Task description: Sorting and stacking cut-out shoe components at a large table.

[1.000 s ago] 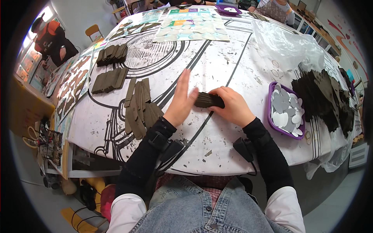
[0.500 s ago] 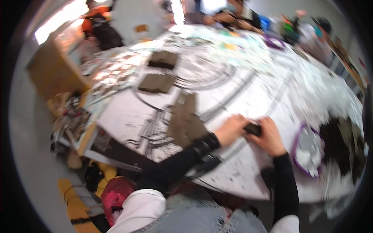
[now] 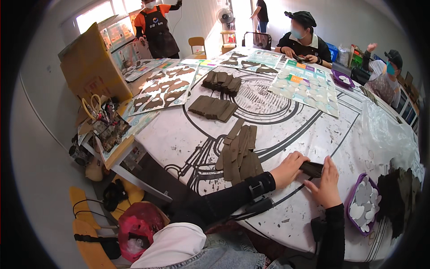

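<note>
A small stack of dark brown felt-like strips (image 3: 312,169) is held above the table's near right part. My left hand (image 3: 289,169) is closed on the stack's left end. At its other end my right hand (image 3: 328,186) has its fingers stretched and thumb apart, up against the strip ends; whether they touch is hard to tell. Left of my hands lies a loose, overlapping pile of brown strips (image 3: 239,152). Two neater brown stacks (image 3: 212,109) (image 3: 221,82) are farther off. On the right, a purple basket (image 3: 349,207) holds white and grey ovals beside dark brown pieces (image 3: 396,197).
A printed white cover (image 3: 188,127) spreads over the table. Sheets with brown cut-outs (image 3: 162,87) and pale ovals (image 3: 309,89) lie farther away. Clear plastic (image 3: 385,130) bunches at the right. A person (image 3: 304,38) works across the table; others are behind. A red bag (image 3: 141,224) stands lower left.
The view has shifted and sharpened. My right hand's fingers have straightened and moved to the stack's right end; my left hand still grips it.
</note>
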`<state>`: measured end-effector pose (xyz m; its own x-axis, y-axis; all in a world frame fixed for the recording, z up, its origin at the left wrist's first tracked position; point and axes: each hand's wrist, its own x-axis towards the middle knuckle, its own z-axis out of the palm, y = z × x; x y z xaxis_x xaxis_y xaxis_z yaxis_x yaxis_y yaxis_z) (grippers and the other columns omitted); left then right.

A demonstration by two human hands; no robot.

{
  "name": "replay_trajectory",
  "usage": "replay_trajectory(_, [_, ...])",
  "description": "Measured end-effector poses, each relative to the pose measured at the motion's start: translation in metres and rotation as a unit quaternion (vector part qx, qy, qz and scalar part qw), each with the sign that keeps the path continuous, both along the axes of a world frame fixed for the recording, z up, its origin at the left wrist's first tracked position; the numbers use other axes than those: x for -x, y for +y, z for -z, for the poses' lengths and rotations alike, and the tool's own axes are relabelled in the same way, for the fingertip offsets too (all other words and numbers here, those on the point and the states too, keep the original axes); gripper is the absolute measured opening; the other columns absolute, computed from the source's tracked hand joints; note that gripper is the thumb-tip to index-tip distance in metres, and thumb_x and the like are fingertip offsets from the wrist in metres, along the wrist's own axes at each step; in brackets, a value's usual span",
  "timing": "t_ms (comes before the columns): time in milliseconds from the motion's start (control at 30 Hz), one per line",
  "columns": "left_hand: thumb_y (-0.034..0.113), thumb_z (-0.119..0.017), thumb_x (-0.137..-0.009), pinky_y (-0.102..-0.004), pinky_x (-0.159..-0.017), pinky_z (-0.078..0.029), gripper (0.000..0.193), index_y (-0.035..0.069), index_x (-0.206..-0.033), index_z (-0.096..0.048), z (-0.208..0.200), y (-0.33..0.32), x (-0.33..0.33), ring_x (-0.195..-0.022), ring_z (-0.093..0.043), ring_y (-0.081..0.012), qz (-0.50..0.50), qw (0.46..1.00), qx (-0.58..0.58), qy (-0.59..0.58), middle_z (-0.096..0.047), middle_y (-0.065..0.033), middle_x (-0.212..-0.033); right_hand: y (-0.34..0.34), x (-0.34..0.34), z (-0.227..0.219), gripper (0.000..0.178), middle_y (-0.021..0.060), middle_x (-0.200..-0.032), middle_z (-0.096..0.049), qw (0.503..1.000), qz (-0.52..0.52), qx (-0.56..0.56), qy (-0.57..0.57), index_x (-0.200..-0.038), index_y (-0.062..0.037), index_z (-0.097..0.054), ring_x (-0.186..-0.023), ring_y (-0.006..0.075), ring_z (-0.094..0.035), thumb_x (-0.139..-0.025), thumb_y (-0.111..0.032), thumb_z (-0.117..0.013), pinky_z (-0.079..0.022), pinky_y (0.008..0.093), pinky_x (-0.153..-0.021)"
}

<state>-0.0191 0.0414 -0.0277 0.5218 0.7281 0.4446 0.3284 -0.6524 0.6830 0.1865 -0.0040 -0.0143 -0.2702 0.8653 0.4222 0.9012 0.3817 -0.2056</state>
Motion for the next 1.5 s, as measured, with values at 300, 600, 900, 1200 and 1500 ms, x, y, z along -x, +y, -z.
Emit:
replay_trajectory(300, [0.006, -0.061, -0.079, -0.0429, -0.093, -0.036, 0.043, 0.007, -0.12, -0.048, 0.011, -0.004, 0.002, -0.107, -0.046, -0.0337, -0.018, 0.993, -0.089, 0.077, -0.047, -0.0141, -0.112, 0.001, 0.014, -0.006, 0.052, 0.015, -0.107, -0.051, 0.994, -0.112, -0.004, 0.004, -0.123, 0.0004, -0.048, -0.102, 0.0323, -0.048, -0.075, -0.009, -0.066, -0.038, 0.0418, -0.087])
replay_trajectory(600, [0.013, -0.062, -0.083, -0.0447, -0.096, -0.034, 0.048, 0.008, -0.127, -0.045, 0.001, 0.001, 0.004, -0.114, -0.043, -0.035, 0.007, 0.991, -0.016, 0.135, -0.045, -0.0167, -0.12, -0.003, 0.027, -0.007, 0.031, 0.0135, -0.098, -0.05, 0.998, -0.066, -0.023, 0.003, -0.104, -0.002, -0.053, -0.094, 0.0315, -0.048, -0.079, -0.016, -0.065, -0.039, 0.0402, -0.081])
replay_trajectory(900, [0.021, -0.048, -0.094, -0.038, -0.11, -0.025, 0.056, -0.004, -0.14, -0.029, 0.02, -0.009, -0.002, -0.128, -0.033, -0.0341, -0.023, 0.996, 0.089, 0.011, -0.036, -0.0234, -0.132, -0.006, 0.041, -0.003, 0.032, 0.0139, -0.093, -0.051, 0.997, -0.036, -0.046, -0.045, -0.099, -0.0006, -0.052, -0.09, 0.0293, -0.05, -0.08, -0.023, -0.065, -0.039, 0.0387, -0.078])
replay_trajectory(1200, [0.033, -0.04, -0.096, -0.045, -0.105, -0.033, 0.059, 0.008, -0.145, -0.019, -0.035, 0.028, 0.053, -0.125, -0.04, -0.0343, -0.006, 0.834, 0.247, -0.493, -0.037, -0.0255, -0.136, 0.008, 0.038, 0.004, 0.029, 0.0155, -0.087, -0.05, 0.998, -0.053, -0.023, 0.015, -0.09, 0.0006, -0.051, -0.084, 0.0317, -0.051, -0.082, -0.023, -0.066, -0.044, 0.0394, -0.074])
replay_trajectory(1500, [0.034, -0.037, -0.099, -0.045, -0.109, -0.033, 0.052, 0.002, -0.139, -0.034, -0.064, -0.003, 0.06, -0.129, -0.042, -0.0296, 0.151, 0.596, 0.532, -0.582, -0.042, -0.0188, -0.138, 0.011, 0.043, 0.006, 0.03, 0.0153, -0.089, -0.051, 0.997, -0.058, -0.016, 0.043, -0.093, 0.0013, -0.052, -0.083, 0.0316, -0.052, -0.084, -0.025, -0.064, -0.045, 0.0388, -0.074])
